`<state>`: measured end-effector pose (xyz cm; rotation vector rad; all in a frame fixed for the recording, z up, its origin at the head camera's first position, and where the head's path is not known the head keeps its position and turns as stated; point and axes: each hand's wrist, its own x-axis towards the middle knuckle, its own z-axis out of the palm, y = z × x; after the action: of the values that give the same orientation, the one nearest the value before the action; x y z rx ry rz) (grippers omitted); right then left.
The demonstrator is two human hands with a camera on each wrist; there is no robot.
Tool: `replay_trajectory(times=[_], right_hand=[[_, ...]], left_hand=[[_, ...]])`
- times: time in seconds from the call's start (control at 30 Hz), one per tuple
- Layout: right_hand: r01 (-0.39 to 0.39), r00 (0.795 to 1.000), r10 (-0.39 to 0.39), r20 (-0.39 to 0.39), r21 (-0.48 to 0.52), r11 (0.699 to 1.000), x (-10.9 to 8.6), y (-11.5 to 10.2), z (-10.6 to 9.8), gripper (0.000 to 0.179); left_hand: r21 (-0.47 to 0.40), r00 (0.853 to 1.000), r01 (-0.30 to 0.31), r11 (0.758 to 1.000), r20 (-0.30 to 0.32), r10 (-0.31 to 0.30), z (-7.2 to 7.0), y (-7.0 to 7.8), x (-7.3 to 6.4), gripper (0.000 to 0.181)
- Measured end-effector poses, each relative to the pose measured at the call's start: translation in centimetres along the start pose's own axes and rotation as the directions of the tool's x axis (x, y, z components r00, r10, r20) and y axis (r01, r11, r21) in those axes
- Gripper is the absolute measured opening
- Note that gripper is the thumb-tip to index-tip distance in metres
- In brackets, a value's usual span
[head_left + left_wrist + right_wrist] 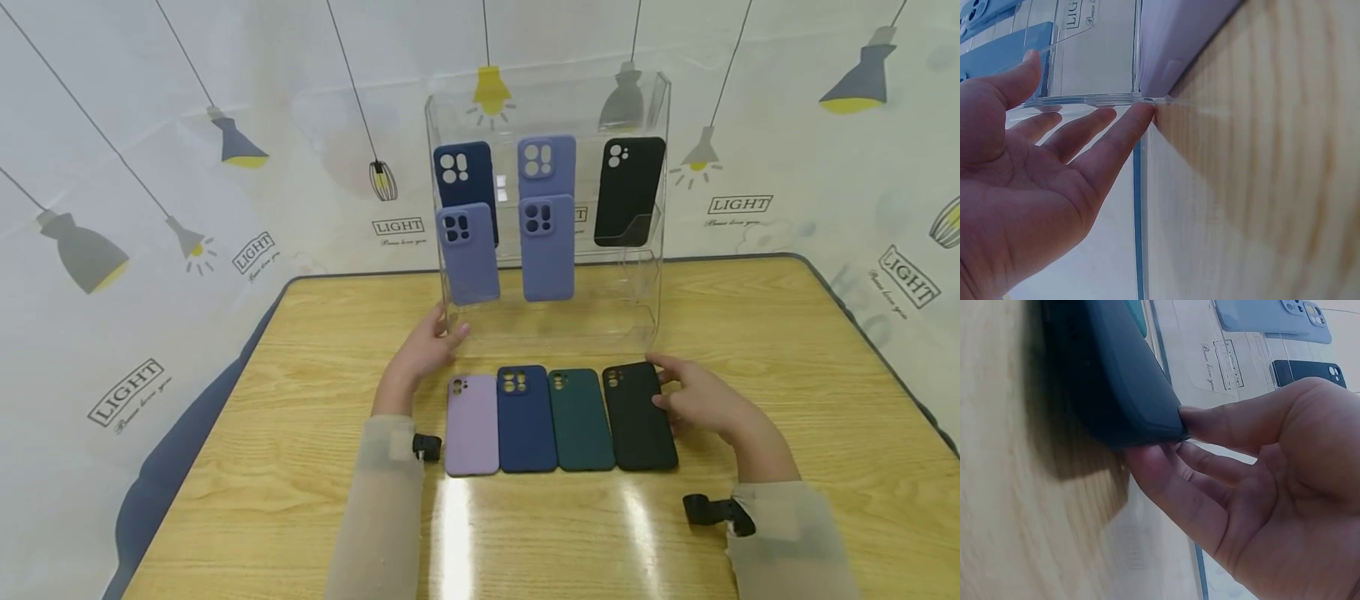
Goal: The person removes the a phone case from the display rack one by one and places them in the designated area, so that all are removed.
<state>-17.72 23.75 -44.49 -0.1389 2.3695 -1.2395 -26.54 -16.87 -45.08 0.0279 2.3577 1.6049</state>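
Note:
In the head view a clear acrylic stand stands at the back of the wooden table. My left hand is at its lower left side; in the left wrist view its fairly straight fingers touch the outside of the clear wall, the thumb apart in front. My right hand pinches the right edge of a black phone case, thumb on top and fingers at the edge and underneath. Beside that case lie a green phone case, a dark blue phone case and a light purple phone case, in one row.
On the stand's tiers rest a navy case, several periwinkle cases and another black case. A lamp-patterned cloth hangs behind the table and around its sides.

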Motion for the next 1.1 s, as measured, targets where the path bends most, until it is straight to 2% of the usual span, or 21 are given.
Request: replay_trajectory(times=[0.47,0.8,1.1], right_hand=[[-0.025,0.999,0.024,0.029,0.016,1.000,-0.16,-0.34,0.25,0.076],[-0.038,0.998,0.039,0.044,-0.030,0.999,-0.26,-0.48,-0.07,0.076],[-0.049,0.998,0.050,0.029,-0.029,0.998,0.16,-0.48,-0.37,0.074]], left_hand=[[0.006,1.000,-0.011,1.000,0.002,0.011,-0.09,0.04,-0.11,0.077],[0.018,1.000,0.001,1.000,0.001,-0.001,-0.07,0.01,-0.13,0.077],[0.012,1.000,0.006,1.000,-0.002,-0.006,-0.06,0.00,-0.14,0.078]])
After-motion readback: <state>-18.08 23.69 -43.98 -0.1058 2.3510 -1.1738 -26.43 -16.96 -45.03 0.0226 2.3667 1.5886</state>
